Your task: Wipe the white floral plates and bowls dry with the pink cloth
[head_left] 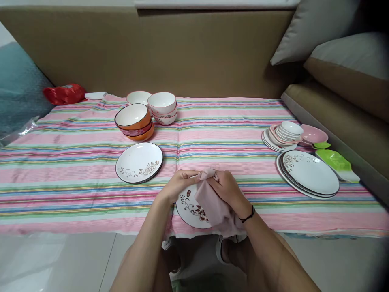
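My left hand [176,184] grips the upper left rim of a white plate with a brown flower pattern [189,209], held above the near edge of the striped cloth. A pink cloth [212,202] is bunched in my right hand [227,187] and pressed onto the plate's right side; it hangs down over my wrist. Both hands are closed. Much of the plate is hidden by the cloth.
On the striped cloth [227,121] lie a single flowered plate [139,162], stacked orange and white bowls [135,121] at the back left, and at the right a plate stack [308,174], small saucers [284,136], pink and green dishes [334,160]. Cushions stand behind.
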The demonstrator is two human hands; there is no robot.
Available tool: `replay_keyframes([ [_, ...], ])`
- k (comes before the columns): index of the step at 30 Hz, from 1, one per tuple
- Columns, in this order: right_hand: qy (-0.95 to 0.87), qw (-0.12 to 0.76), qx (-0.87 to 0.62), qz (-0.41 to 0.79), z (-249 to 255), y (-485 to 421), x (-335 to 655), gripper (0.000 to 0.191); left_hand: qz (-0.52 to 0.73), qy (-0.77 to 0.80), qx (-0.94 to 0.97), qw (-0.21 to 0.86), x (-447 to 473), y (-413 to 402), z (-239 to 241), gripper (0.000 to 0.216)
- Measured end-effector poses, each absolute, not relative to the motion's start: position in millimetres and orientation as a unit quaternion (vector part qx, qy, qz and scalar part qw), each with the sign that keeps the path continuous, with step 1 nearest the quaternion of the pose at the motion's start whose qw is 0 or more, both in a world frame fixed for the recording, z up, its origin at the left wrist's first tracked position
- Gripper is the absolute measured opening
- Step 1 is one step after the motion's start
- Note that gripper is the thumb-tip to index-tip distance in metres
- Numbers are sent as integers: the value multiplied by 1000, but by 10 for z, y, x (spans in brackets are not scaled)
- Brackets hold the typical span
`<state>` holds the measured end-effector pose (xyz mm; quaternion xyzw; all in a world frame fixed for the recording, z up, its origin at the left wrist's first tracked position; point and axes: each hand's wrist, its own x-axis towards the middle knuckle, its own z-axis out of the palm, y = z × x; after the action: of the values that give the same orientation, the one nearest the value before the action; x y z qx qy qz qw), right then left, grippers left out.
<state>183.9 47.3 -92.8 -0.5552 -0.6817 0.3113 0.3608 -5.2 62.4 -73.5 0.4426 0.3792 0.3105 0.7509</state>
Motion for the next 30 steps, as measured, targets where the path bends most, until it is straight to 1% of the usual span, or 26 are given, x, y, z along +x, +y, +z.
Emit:
replay_keyframes([
  [2,-681,359,-563,302,-933,485,1854,36,334,385,439,740,-43,628,-727,26],
  [4,-654,382,-577,304,-923,506,1872,32,386,396,394,734,-32,644,-719,32],
  [6,-605,428,-593,314,-905,522,1870,30,466,395,328,720,-10,675,-723,42],
  [8,-548,483,-596,333,-889,519,1820,31,552,385,257,694,26,719,-743,48],
  [11,-485,529,-570,399,-881,485,1673,34,617,371,171,673,77,795,-783,41],
  [13,-460,524,-566,440,-884,468,1592,38,616,370,140,681,84,831,-797,35],
  [15,-445,513,-571,460,-881,474,1578,36,599,374,130,697,67,846,-793,32],
  [18,-429,530,-573,455,-855,521,1688,27,547,384,157,727,26,820,-765,32],
  [20,-432,541,-578,432,-835,552,1802,25,503,388,204,745,13,779,-742,33],
  [22,-474,529,-572,410,-826,565,1907,25,453,383,262,762,18,731,-720,33],
  [26,-587,462,-537,393,-849,558,2021,26,365,381,328,784,59,660,-694,39],
  [28,-589,459,-543,383,-857,558,2031,26,388,380,329,772,79,654,-698,41],
  [30,-559,480,-563,375,-853,563,2015,28,450,375,307,750,97,667,-711,44],
])
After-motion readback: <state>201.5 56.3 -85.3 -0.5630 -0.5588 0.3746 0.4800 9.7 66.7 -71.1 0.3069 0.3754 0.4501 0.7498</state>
